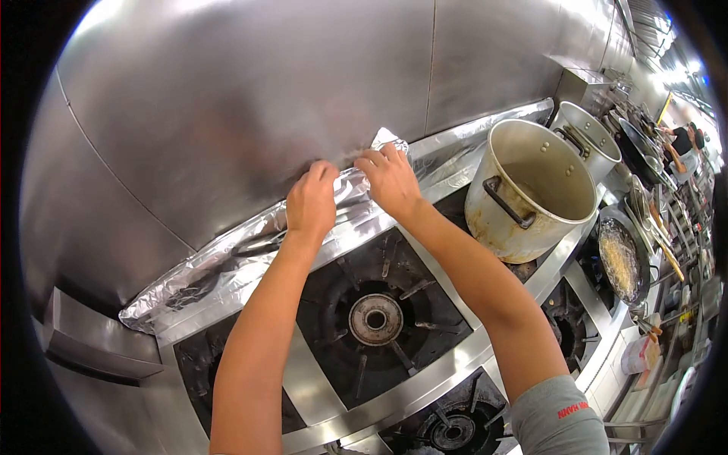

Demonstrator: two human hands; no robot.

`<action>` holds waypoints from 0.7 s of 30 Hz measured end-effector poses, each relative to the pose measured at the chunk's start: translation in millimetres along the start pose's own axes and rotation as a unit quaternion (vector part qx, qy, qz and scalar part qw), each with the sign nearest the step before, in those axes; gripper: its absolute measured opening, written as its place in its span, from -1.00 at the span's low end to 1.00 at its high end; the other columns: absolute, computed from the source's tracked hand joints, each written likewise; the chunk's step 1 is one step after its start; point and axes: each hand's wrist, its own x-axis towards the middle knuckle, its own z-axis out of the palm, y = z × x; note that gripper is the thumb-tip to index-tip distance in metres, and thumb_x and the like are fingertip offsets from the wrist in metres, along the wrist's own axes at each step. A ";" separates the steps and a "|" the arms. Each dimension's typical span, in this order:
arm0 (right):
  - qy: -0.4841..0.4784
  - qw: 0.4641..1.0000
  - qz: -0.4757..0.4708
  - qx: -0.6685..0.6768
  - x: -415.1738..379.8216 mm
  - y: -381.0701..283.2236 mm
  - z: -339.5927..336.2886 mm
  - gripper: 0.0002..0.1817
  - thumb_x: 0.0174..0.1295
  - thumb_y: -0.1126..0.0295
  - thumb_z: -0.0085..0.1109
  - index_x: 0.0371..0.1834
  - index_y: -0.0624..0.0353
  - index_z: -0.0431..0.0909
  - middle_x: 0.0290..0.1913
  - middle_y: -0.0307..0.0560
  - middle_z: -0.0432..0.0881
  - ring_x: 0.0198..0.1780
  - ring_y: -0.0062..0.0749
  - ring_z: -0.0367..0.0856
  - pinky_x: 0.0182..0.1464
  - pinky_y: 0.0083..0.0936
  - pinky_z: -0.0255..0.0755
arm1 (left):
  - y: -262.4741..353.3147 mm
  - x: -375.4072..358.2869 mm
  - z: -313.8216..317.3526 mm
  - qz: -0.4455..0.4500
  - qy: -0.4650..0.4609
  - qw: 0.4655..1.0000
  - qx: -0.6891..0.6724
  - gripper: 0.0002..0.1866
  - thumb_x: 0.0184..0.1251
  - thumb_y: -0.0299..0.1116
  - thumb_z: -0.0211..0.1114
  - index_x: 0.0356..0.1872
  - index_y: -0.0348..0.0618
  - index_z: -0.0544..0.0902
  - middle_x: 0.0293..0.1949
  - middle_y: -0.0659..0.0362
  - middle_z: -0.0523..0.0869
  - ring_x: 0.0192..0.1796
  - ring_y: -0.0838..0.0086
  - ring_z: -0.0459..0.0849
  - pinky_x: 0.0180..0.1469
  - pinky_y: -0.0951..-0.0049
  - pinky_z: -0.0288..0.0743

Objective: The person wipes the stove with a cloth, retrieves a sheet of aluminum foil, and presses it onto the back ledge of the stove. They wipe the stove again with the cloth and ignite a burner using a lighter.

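Crinkled aluminium foil (205, 277) covers the ledge at the back of the stove, along the foot of the steel wall. My left hand (311, 201) has its fingers curled over the foil's upper edge. Close beside it, my right hand (392, 180) pinches the same foil, and a loose piece sticks up behind its fingers. The fingertips of both hands are partly hidden against the foil. Below my forearms lies a blackened gas burner (375, 318) with a round metal head.
A large stained aluminium stockpot (493, 220) stands right of my right hand, with a second pot (599, 136) behind it. Farther right is a wok (626, 262) with bubbling oil. Another burner (453, 431) is nearest me. A person (682, 148) stands at the far right.
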 end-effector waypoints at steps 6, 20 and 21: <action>-0.009 0.999 -0.036 0.010 -11.8 -10.4 6.0 -0.65 0.02 0.50 0.09 -0.07 0.05 0.56 -0.02 -0.26 0.55 -0.06 -0.25 0.45 -0.07 -0.31 0.30 | -7.1 -1.9 11.4 0.073 -0.024 0.996 0.033 -0.79 0.05 -0.58 0.14 -0.29 -0.18 0.67 -0.29 0.14 0.66 -0.10 0.22 0.57 -0.06 0.29 0.52; -0.073 0.993 0.073 0.057 -13.8 -8.4 5.6 -0.56 0.00 0.50 0.08 0.03 0.02 0.51 0.08 -0.19 0.50 0.02 -0.16 0.43 0.04 -0.20 0.25 | 12.5 10.0 3.1 -0.025 -0.194 0.975 0.104 -0.65 0.16 -0.47 0.14 0.00 -0.24 0.59 -0.07 0.10 0.55 0.07 0.20 0.49 0.09 0.17 0.40; -0.051 0.997 0.056 0.035 -15.0 -4.1 0.6 -0.56 0.00 0.50 0.08 0.03 0.03 0.51 0.09 -0.19 0.49 0.03 -0.16 0.43 0.05 -0.21 0.24 | 14.2 9.9 1.5 -0.025 -0.190 0.976 0.107 -0.65 0.16 -0.47 0.14 0.00 -0.24 0.59 -0.07 0.10 0.55 0.07 0.20 0.49 0.09 0.17 0.40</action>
